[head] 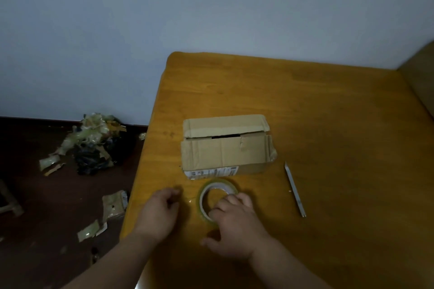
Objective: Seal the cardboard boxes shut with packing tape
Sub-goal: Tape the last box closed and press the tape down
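Tape roll [217,197] flat on worktop [328,124], just before cardboard box [226,145], flaps unsealed.
Right hand [234,223] fingers curled over roll; left hand [162,211] fingers loosely curled, empty. Blade [294,189] right; scraps [94,143] on floor.

A table [328,105] is set against the wall [211,7], with the floor [35,195] lying to its left. A cardboard box [226,148] is placed on the table near its left edge, its flaps lying nearly closed with a gap left between them. A roll of tape [206,195] is laid flat on the table just in front of the box. The right hand [234,225] is rested on the near right part of the roll, and the left hand [162,211] is held just left of it, above the table edge. A blade [294,189] is laid on the table to the right of the box and roll. A heap of scraps [94,143] is piled on the floor by the wall, and loose pieces [115,204] are scattered nearer.
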`<action>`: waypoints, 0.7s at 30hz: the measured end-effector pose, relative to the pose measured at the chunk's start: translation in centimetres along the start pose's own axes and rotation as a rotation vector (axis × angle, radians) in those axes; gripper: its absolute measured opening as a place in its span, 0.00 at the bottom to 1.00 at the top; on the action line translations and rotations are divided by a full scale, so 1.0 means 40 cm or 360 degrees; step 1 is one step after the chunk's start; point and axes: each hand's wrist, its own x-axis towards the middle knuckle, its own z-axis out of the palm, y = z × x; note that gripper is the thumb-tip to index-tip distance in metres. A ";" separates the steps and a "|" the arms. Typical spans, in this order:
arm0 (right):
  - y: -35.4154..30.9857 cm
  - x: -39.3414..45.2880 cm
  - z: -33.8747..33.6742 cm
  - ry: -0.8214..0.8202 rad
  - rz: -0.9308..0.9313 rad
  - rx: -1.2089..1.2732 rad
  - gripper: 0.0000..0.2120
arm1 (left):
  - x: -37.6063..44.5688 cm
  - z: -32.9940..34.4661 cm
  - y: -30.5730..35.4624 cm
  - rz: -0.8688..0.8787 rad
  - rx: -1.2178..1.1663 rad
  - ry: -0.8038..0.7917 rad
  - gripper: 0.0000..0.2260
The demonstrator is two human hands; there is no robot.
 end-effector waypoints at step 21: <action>-0.012 -0.036 0.014 0.0263 0.0030 -0.0107 0.11 | 0.016 0.078 -0.007 0.0417 0.0489 0.0138 0.14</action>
